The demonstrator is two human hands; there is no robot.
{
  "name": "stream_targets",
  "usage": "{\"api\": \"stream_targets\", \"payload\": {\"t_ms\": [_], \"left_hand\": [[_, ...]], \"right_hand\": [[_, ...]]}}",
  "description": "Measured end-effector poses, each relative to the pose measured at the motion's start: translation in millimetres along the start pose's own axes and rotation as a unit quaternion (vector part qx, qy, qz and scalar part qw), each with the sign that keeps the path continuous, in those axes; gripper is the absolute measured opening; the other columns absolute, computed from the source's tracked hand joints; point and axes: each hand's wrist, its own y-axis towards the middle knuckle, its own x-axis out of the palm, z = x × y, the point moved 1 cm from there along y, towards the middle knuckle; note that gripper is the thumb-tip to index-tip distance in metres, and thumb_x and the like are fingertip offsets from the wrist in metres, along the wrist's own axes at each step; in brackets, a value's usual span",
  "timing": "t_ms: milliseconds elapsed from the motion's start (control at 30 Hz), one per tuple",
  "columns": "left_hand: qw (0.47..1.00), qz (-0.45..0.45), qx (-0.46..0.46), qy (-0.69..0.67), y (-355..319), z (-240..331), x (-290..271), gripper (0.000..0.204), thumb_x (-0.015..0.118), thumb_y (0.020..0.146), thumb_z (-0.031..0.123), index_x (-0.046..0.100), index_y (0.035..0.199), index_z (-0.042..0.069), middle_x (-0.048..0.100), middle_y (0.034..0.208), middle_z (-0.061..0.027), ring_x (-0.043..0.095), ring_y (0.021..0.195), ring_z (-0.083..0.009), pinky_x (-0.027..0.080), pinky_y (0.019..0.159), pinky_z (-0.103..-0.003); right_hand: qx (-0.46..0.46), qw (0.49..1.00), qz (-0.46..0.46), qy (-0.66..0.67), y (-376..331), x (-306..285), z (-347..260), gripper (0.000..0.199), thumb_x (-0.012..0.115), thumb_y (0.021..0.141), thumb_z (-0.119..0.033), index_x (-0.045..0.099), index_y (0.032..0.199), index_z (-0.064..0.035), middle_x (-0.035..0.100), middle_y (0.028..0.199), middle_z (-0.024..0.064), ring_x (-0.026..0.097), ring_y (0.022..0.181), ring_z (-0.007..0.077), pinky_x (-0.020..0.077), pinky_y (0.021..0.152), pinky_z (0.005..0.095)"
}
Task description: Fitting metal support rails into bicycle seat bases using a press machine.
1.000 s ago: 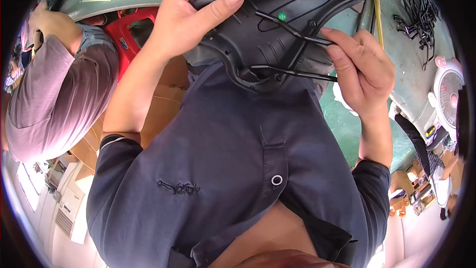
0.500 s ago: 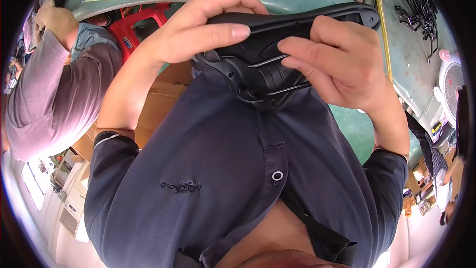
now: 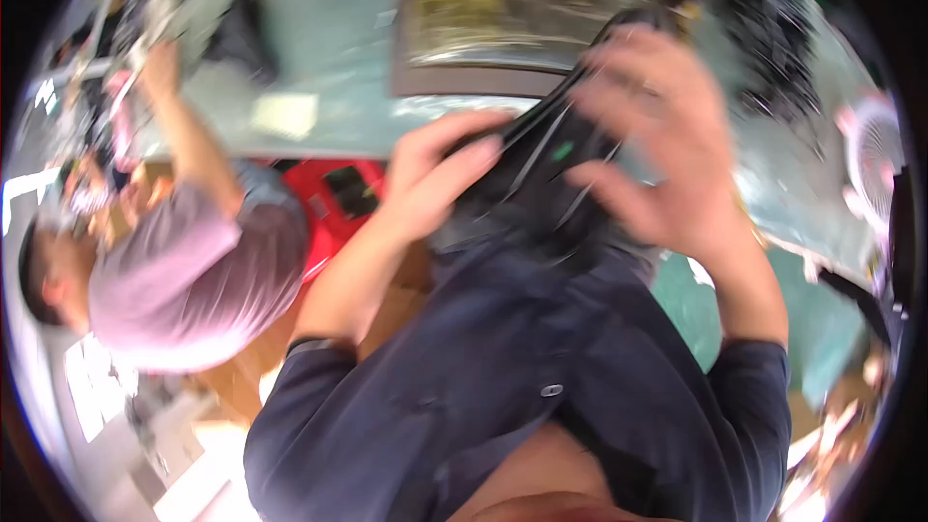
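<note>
A black bicycle saddle point(image 3: 512, 179) lies tilted near my lap, its underside and thin metal rails showing. Its narrow nose points away to the upper right. My left hand point(image 3: 435, 169) grips the wide rear end from the left, thumb on top. Over the nose end hovers or rests my right hand point(image 3: 667, 135); its fingers and thumb are spread apart and blurred by motion, so I cannot tell if it touches the saddle. A small green spot point(image 3: 563, 150) shows on the saddle between the rails.
Beyond the saddle is a green-topped table point(image 3: 338, 39) with a framed, glossy panel point(image 3: 498, 19). Black metal parts point(image 3: 773, 39) lie at the right, near a pinkish-white fan point(image 3: 875, 150). A red stool point(image 3: 333, 203) and a co-worker point(image 3: 203, 271) are at the left.
The saddle has swung from nearly level to steeply slanted, nose up and away. My right hand has opened from a pinch near the rails. The view has shifted, showing more table.
</note>
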Motion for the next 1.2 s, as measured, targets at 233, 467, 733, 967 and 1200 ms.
{"api": "stream_targets", "payload": {"t_ms": [233, 467, 733, 967, 1200], "left_hand": [[0.965, 0.254, 0.062, -0.032, 86.3, 4.7, 24.3, 0.036, 0.073, 0.107, 0.026, 0.073, 0.12, -0.008, 0.073, 0.123, -0.0102, 0.067, 0.112, -0.0165, 0.052, 0.101, -0.031], [0.822, 0.276, 0.349, 0.356, 162.4, 0.4, 6.8, 0.03, 0.08, 0.096, 0.019, 0.072, 0.074, -0.001, 0.079, 0.115, -0.0157, 0.073, 0.084, -0.0353, 0.058, 0.074, -0.04], [0.816, 0.265, 0.362, 0.364, 178.7, -5.4, 1.1, 0.023, 0.078, 0.099, 0.019, 0.072, 0.089, -0.002, 0.077, 0.119, -0.0184, 0.075, 0.1, -0.0349, 0.059, 0.087, -0.039], [0.844, 0.287, 0.331, 0.31, 161.1, 2.2, -5.3, 0.043, 0.083, 0.095, 0.029, 0.064, 0.12, -0.001, 0.066, 0.136, -0.023, 0.066, 0.124, -0.0417, 0.052, 0.106, -0.048], [0.928, 0.19, 0.137, 0.289, 152.8, 25.6, -32.9, 0.059, 0.078, 0.076, 0.022, 0.07, 0.132, 0.007, 0.079, 0.113, -0.0185, 0.077, 0.095, -0.0344, 0.06, 0.09, -0.042]], "right_hand": [[0.261, 0.956, 0.132, 0.013, -0.2, 90.0, 35.9, 0.047, 0.077, 0.095, -0.024, 0.068, 0.136, -0.0026, 0.071, 0.13, 0.0229, 0.074, 0.107, 0.0439, 0.0628, 0.09, 0.0492], [0.249, 0.952, 0.173, -0.05, 50.3, 119.3, 85.5, 0.035, 0.075, 0.08, -0.019, 0.072, 0.112, -0.0079, 0.068, 0.09, 0.0131, 0.073, 0.078, 0.0375, 0.062, 0.069, 0.0483], [0.258, 0.937, 0.228, -0.055, 49.6, 125.2, 95.9, 0.067, 0.08, 0.092, -0.042, 0.063, 0.138, 0.0031, 0.074, 0.106, 0.0206, 0.075, 0.086, 0.0409, 0.0629, 0.076, 0.0468], [0.269, 0.93, 0.248, 0.019, 53.8, 113.0, 90.2, 0.074, 0.075, 0.097, -0.048, 0.06, 0.143, 0.0071, 0.07, 0.125, 0.0307, 0.067, 0.118, 0.0489, 0.0555, 0.102, 0.0509], [0.159, 0.971, 0.173, 0.044, 10.1, 48.7, 79.7, 0.061, 0.058, 0.084, 0.0, 0.062, 0.145, -0.0008, 0.061, 0.149, 0.0224, 0.057, 0.139, 0.0448, 0.0462, 0.118, 0.0496]]}}
